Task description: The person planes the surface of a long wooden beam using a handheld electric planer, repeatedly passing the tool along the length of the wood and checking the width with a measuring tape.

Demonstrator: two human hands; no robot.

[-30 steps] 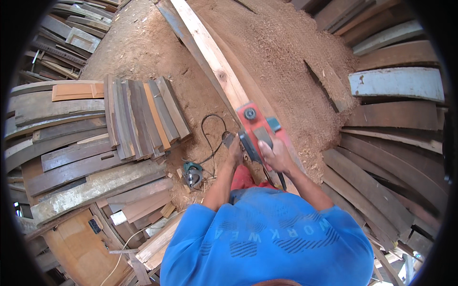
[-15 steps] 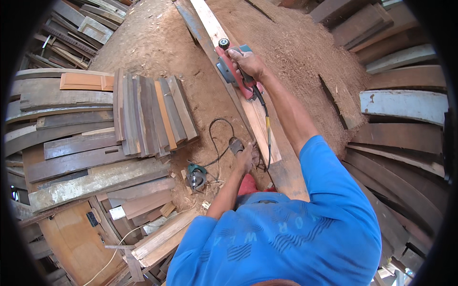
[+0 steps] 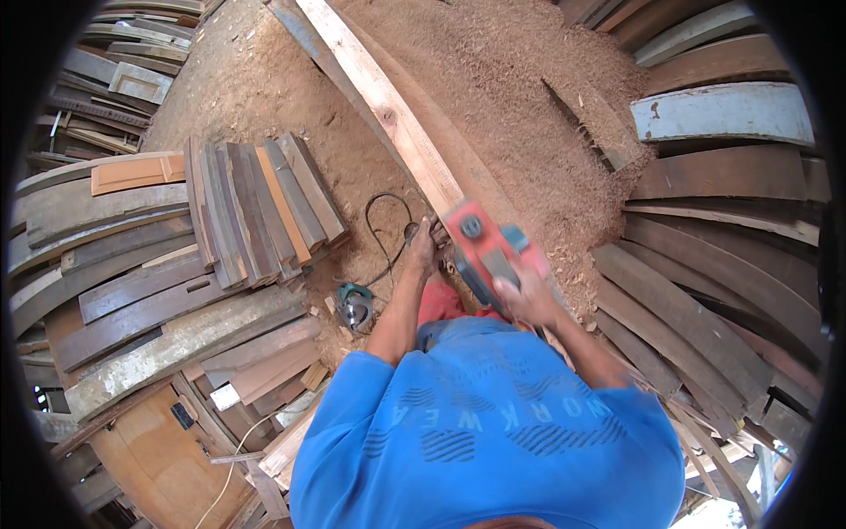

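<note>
My right hand (image 3: 526, 298) grips the rear handle of a red electric planer (image 3: 513, 249), which is blurred by motion. The planer sits over the near end of a long pale wooden plank (image 3: 388, 115), close in front of my body. Beside the plank's left edge, just left of the planer, is my left hand (image 3: 426, 245). Its fingers look curled, but what they hold, if anything, cannot be made out. The plank lies along a wider, darker board (image 3: 441, 132) and runs away to the upper left, with a knot on its face.
Left on the ground, a green and grey power tool (image 3: 355, 306) lies near a looped black cable (image 3: 370, 212). Stacked boards (image 3: 256, 203) fill the left side. More planks (image 3: 723, 172) are piled at right. Wood shavings (image 3: 493, 79) cover the ground beyond the workpiece.
My right hand has drawn the planer back along the plank, from far out to close by my body. My left hand stays by the plank's left edge. The view has shifted slightly.
</note>
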